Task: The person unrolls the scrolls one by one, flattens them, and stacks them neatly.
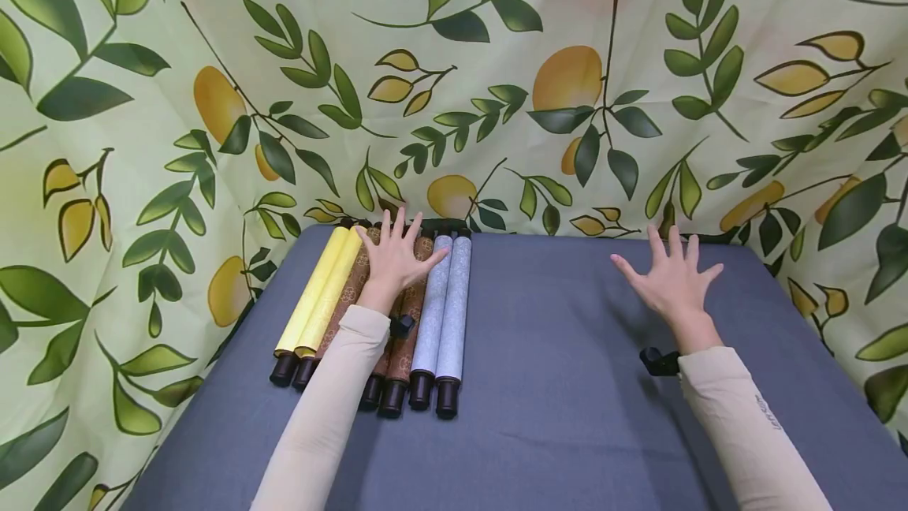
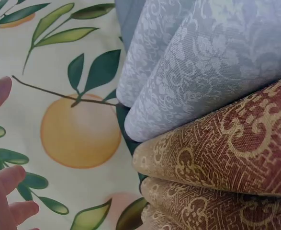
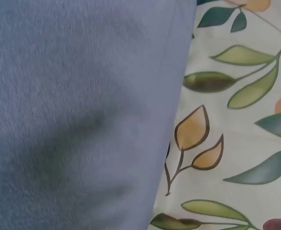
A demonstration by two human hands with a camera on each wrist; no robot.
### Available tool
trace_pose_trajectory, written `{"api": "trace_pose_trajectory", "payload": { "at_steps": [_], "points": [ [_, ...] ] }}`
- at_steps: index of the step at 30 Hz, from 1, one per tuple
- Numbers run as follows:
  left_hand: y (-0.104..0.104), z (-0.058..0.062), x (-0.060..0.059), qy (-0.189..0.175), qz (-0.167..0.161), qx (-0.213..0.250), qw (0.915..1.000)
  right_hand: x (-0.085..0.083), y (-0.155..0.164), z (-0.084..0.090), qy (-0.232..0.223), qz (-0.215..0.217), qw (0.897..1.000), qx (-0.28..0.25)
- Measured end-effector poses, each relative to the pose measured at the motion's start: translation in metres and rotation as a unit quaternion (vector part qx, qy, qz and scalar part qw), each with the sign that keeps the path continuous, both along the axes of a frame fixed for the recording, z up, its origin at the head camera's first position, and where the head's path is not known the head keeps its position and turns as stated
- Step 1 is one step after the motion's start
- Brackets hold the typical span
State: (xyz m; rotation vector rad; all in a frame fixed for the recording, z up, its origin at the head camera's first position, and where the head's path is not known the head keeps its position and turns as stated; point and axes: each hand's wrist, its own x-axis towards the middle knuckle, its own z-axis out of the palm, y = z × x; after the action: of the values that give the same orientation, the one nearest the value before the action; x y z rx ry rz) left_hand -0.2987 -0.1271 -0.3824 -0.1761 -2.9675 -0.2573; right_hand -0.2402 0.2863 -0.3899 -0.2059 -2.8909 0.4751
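My left hand [image 1: 394,259], fingers spread, hovers over a row of rolled scrolls with dark end knobs. At the row's left lie yellow scrolls [image 1: 319,290]; brown patterned scrolls [image 1: 409,330] fill the middle, partly hidden under the left hand and sleeve. Two light blue scrolls [image 1: 454,306] form the right end. In the left wrist view, the blue floral roll [image 2: 188,81] and brown roll [image 2: 226,148] show close up, with fingertips [image 2: 11,179] at the left edge. My right hand [image 1: 670,278] is spread above the grey-blue cloth, holding nothing; its fingertips [image 3: 279,224] barely show in the right wrist view.
A grey-blue cloth [image 1: 553,385] covers the table under the scrolls. Behind and at both sides hangs a pale curtain [image 1: 496,46] printed with leaves and orange fruit, meeting the table's far edge. Dark straps with small cameras [image 1: 660,362] sit at the wrists.
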Motion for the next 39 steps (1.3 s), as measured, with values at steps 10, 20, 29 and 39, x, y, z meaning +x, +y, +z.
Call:
{"api": "trace_pose_trajectory", "payload": {
  "at_steps": [10,20,29,39],
  "points": [
    [-0.006,-0.005,0.021,0.013,-0.021,0.022,0.9994,0.013,-0.029,-0.008,0.063,0.030,0.998,0.009],
    [-0.007,-0.021,0.053,0.028,-0.062,0.062,0.9957,0.027,-0.062,-0.018,0.088,0.079,0.993,-0.026],
    [-0.010,-0.033,0.086,0.024,-0.084,0.143,0.9858,0.042,-0.097,-0.027,0.046,0.140,0.987,-0.072],
    [-0.009,-0.046,0.113,-0.011,-0.140,0.203,0.9691,0.061,-0.142,-0.051,0.022,0.193,0.975,-0.106]
  ]
}}
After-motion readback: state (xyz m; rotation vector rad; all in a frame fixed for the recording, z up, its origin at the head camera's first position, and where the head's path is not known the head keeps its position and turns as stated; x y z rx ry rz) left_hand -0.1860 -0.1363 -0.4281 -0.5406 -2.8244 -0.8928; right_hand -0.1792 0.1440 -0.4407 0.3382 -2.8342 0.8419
